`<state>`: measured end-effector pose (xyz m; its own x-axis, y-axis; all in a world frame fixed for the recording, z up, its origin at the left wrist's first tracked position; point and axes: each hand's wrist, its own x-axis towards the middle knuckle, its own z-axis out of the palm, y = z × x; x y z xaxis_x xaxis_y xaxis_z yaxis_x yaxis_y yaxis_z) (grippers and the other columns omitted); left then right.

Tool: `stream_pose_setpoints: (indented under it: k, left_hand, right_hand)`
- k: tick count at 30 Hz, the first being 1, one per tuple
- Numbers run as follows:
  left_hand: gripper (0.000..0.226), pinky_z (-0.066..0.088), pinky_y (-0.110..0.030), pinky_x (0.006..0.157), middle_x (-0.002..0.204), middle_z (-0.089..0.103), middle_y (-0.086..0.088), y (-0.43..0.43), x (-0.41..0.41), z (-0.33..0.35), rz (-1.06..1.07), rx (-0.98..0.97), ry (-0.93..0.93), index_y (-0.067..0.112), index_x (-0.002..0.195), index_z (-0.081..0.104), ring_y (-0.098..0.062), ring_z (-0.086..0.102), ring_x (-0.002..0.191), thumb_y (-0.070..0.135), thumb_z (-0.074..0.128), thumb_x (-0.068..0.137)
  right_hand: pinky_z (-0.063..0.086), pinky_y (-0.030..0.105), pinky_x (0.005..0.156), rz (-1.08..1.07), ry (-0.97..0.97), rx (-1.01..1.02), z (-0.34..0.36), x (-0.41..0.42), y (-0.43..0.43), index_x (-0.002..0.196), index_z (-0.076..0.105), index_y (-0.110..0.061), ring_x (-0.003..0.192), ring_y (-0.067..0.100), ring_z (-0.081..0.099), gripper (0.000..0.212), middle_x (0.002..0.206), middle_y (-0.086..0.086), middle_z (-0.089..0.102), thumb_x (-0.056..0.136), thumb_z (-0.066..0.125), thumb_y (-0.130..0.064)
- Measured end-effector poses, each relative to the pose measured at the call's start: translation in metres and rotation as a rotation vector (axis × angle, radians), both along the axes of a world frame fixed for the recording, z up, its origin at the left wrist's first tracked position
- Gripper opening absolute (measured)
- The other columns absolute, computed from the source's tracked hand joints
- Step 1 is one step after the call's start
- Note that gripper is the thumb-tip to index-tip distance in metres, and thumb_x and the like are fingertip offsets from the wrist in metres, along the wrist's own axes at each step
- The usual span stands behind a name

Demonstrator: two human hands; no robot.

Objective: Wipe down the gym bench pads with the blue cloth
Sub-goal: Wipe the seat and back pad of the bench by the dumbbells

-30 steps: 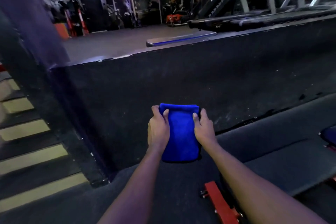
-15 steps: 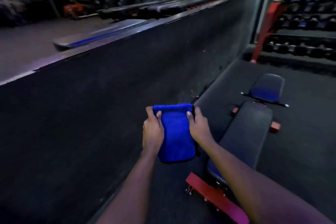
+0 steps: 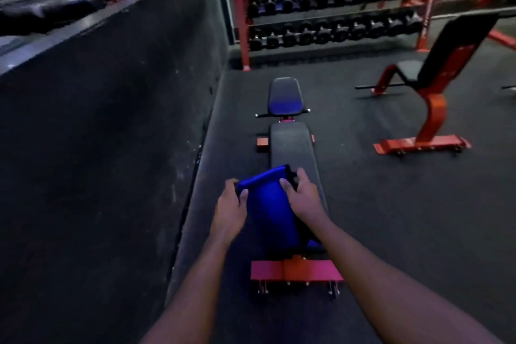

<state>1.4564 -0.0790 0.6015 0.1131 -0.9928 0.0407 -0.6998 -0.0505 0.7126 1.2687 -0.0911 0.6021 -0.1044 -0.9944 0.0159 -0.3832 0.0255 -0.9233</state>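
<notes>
A folded blue cloth (image 3: 272,204) hangs in front of me, held up by both hands at its top corners. My left hand (image 3: 229,211) pinches the left corner and my right hand (image 3: 304,198) pinches the right one. Right below and ahead lies a flat gym bench with a long dark back pad (image 3: 291,148) and a smaller seat pad (image 3: 285,96) at its far end. The cloth is held above the near end of the back pad and covers that part. The bench's red foot bar (image 3: 296,269) lies on the floor between my forearms.
A tall dark wall (image 3: 111,120) runs along the left. At the back stands a red dumbbell rack (image 3: 329,8). A red incline bench (image 3: 435,84) stands at the right. Dark rubber floor (image 3: 391,218) spreads to the right of the flat bench.
My view has swung right, from the dark wall to straight along the flat bench. Both hands still hold the cloth, which now tilts and hangs over the bench's near end.
</notes>
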Motion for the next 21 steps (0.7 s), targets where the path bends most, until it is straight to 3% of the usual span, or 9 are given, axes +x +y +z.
stream_pose_setpoints:
  k: [4, 11, 17, 21]
  left_hand:
    - [0.043, 0.038, -0.030, 0.097, 0.133, 0.054, -0.014, -0.029, 0.001, -0.016, -0.207, 0.065, -0.052, 0.005, 0.138, 0.042, -0.026, 0.054, 0.118, 0.024, 0.050, 0.101]
    - [0.035, 0.042, -0.033, 0.094, 0.126, 0.055, -0.010, -0.093, 0.002, -0.038, -0.480, 0.086, -0.097, 0.007, 0.131, 0.048, -0.023, 0.055, 0.113, 0.026, 0.048, 0.102]
    - [0.030, 0.047, -0.035, 0.090, 0.120, 0.055, -0.003, -0.159, 0.013, -0.080, -0.735, 0.119, -0.107, 0.014, 0.127, 0.049, -0.016, 0.055, 0.105, 0.032, 0.044, 0.103]
    - [0.036, 0.043, -0.028, 0.090, 0.128, 0.050, 0.000, -0.191, 0.027, -0.112, -0.902, 0.153, -0.151, 0.014, 0.133, 0.046, -0.011, 0.051, 0.108, 0.034, 0.040, 0.104]
  right_hand:
    - [0.042, 0.031, 0.064, -0.142, -0.016, 0.007, -0.023, -0.001, -0.007, 0.098, 0.050, -0.015, 0.076, 0.024, 0.063, 0.012, 0.082, 0.004, 0.067, 0.097, 0.060, -0.021]
    - [0.047, 0.034, 0.081, -0.437, -0.042, 0.114, -0.055, -0.002, -0.019, 0.107, 0.056, -0.008, 0.097, 0.027, 0.065, 0.021, 0.102, 0.012, 0.070, 0.096, 0.062, -0.025]
    - [0.047, 0.033, 0.070, -0.699, -0.030, 0.214, -0.090, 0.018, -0.021, 0.111, 0.053, -0.011, 0.086, 0.025, 0.064, 0.024, 0.098, 0.007, 0.067, 0.096, 0.061, -0.027]
    - [0.043, 0.028, 0.075, -0.965, -0.034, 0.247, -0.115, 0.047, -0.020, 0.112, 0.052, -0.010, 0.091, 0.021, 0.061, 0.022, 0.097, 0.001, 0.062, 0.096, 0.061, -0.022]
